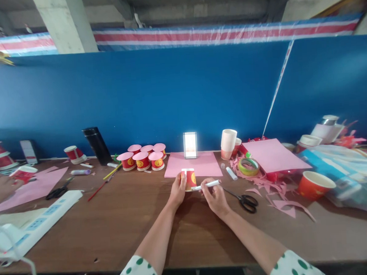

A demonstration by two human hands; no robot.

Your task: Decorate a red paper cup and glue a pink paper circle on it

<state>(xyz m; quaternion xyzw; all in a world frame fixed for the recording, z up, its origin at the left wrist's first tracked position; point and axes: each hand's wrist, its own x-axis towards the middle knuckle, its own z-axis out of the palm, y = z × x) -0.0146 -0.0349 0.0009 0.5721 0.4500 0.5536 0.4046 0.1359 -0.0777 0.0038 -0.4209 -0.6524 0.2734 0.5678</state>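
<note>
My left hand (177,191) grips a small red paper cup (190,179) with a yellow emblem, a little above the table in front of me. In my right hand (215,197) is a white marker pen (208,184), held like a writing tool, its tip at the cup's lower right edge. Whether the tip touches the cup is too small to tell. Behind the cup lies a pink paper sheet (203,163). Black-handled scissors (247,202) rest just right of my right hand, and a white glue stick (231,173) lies beyond it.
Several red cups with pink paper discs (141,160) stand left of the sheet. To the right are stacked white cups (228,143), green tape (248,167), pink scraps (281,190) and an orange cup (315,186). A power strip (49,216) and black bottle (97,146) are at left.
</note>
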